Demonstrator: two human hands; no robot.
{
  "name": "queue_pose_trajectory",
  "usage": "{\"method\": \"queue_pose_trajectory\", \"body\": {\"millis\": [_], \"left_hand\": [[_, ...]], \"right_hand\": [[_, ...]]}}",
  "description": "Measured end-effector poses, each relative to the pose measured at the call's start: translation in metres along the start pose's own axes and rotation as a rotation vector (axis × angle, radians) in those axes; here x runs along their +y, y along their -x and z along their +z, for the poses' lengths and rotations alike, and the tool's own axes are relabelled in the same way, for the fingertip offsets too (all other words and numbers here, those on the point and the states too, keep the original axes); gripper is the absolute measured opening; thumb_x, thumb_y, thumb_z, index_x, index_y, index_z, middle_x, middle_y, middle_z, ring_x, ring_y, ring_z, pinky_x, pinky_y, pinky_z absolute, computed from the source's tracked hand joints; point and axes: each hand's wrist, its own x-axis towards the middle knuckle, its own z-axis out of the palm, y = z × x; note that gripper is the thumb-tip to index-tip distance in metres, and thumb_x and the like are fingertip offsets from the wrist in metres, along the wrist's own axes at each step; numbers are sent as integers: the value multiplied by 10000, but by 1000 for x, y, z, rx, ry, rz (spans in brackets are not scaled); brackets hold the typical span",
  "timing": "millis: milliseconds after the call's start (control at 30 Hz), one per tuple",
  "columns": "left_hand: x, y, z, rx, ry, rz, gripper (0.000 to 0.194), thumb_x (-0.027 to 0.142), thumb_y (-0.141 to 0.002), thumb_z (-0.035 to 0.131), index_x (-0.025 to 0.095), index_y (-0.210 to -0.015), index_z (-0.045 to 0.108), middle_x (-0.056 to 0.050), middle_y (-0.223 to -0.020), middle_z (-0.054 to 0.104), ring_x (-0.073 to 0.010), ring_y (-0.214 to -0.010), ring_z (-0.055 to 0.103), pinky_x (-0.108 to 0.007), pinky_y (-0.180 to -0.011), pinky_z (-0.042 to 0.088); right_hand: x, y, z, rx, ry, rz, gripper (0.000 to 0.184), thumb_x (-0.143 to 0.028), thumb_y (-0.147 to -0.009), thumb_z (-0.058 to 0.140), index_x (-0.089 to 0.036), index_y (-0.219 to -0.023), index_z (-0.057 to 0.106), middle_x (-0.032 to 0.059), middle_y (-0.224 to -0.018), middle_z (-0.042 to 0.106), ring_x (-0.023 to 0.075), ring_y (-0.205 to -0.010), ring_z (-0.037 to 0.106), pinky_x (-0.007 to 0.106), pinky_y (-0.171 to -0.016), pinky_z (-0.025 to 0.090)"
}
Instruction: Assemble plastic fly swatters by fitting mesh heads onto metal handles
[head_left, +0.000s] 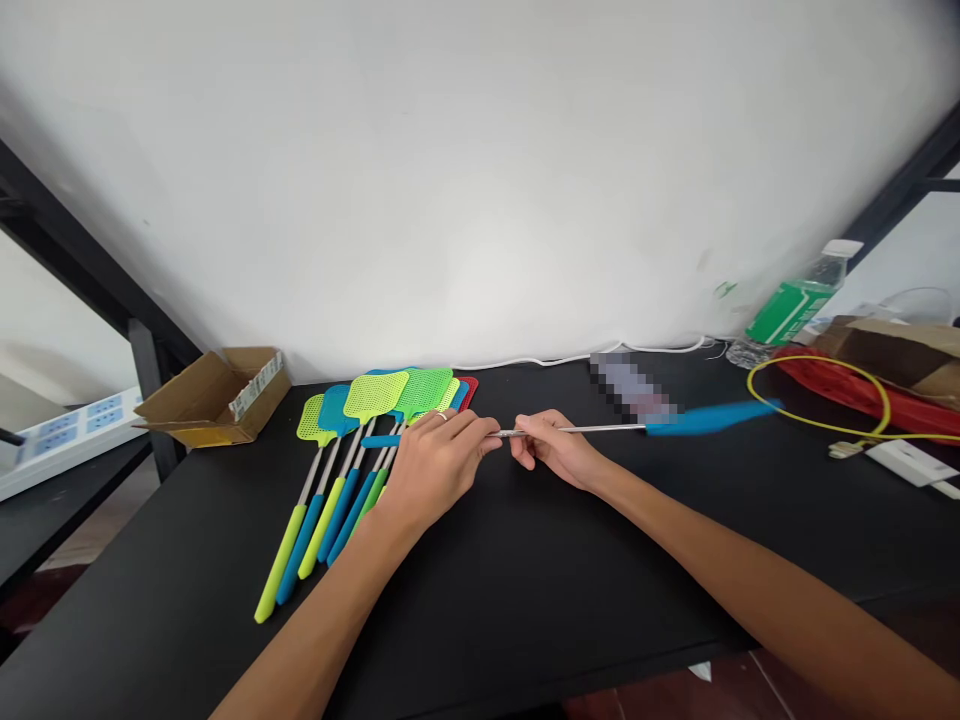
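Note:
Between both hands a blue fly swatter [697, 418] is held level above the black table. My left hand [442, 455] is closed around its handle end, and the blue handle tip pokes out to the left. Fingers of my right hand [559, 445] pinch the thin metal shaft just right of the left hand. The swatter's blue head points right and looks blurred, seen nearly edge-on. Beyond and left of my left hand lies a fanned row of several fly swatters [375, 395] in yellow-green, blue, green and red, partly covered by that hand.
An open cardboard box [217, 400] stands at the back left, near a white power strip [71, 430]. At the right are a plastic bottle [795, 305], a yellow cable [889, 400], a red bag [840, 385] and a white adapter [911, 460]. A pixelated object [630, 385] lies near the wall.

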Motion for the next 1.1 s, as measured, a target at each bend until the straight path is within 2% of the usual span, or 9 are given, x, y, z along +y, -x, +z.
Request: {"method": "queue_pose_trajectory", "body": {"millis": [200, 467, 633, 833, 1000, 1100], "left_hand": [[4, 0, -1, 10, -15, 13, 129, 251, -1003, 536, 219, -933, 640, -8, -886, 720, -166, -768, 621, -308, -713, 416], [-2, 0, 1, 37, -46, -28, 198, 277, -1019, 516, 217, -919, 676, 0, -764, 742, -160, -674, 631, -333, -745, 409], [-4, -1, 1, 31, -60, -37, 249, 237, -1024, 483, 215, -856, 665, 14, -722, 734, -141, -577, 597, -324, -717, 400], [-5, 0, -2, 17, -10, -10, 136, 284, -1005, 543, 214, -958, 649, -13, -846, 725, -172, -767, 645, -314, -772, 426], [-2, 0, -3, 6, -3, 10, 119, 260, -1002, 539, 220, -952, 639, -23, -901, 707, -178, -813, 624, -317, -787, 437], [-1, 0, -2, 9, -2, 5, 132, 277, -1007, 536, 219, -959, 644, -22, -881, 716, -177, -790, 623, -321, -780, 432]], "right_hand": [[-2, 1, 2, -51, 55, 20, 607, -552, -984, 477, -144, -574, 658, 11, -472, 522, 117, -481, 479, 287, -574, 352], [-6, 0, 1, -39, 105, 53, 573, -522, -982, 484, -161, -559, 620, -5, -441, 469, 125, -504, 450, 287, -583, 356], [-9, -1, -5, -48, 182, 22, 520, -503, -975, 516, -146, -636, 682, 6, -509, 536, 120, -527, 478, 287, -617, 377], [-7, 0, -7, -14, 71, 6, 426, -486, -933, 603, -141, -697, 689, -10, -513, 524, 114, -522, 449, 279, -582, 332], [-6, 2, -2, -33, 81, 19, 596, -577, -977, 473, -143, -616, 665, 9, -512, 527, 119, -505, 471, 288, -585, 355], [-6, 1, -1, -47, 116, 38, 613, -568, -983, 467, -142, -586, 660, 14, -507, 531, 115, -493, 473, 287, -582, 364]]}}
